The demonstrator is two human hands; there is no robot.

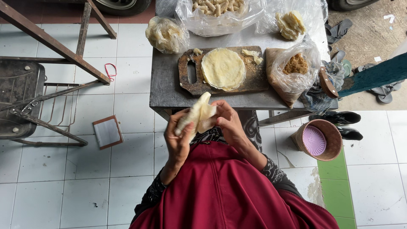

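Note:
Both my hands hold one pale folded dough wrapper point(199, 115) just in front of the grey metal table point(166, 87). My left hand point(178, 138) cups it from the left, and my right hand point(229, 123) pinches its right side. On the table lies a worn wooden cutting board point(256, 78) with a round flat stack of pale wrappers point(223, 68) and a few dough scraps. A clear bag of brown crumbly filling point(295, 65) stands open to the right of the board.
Plastic bags of pale rolled pieces point(218, 8) and folded wrappers point(166, 34) sit at the table's far side. A woven basket with a purple lid point(317, 140) stands on the tiled floor at right, a metal rack point(38, 101) at left. Sandals lie far right.

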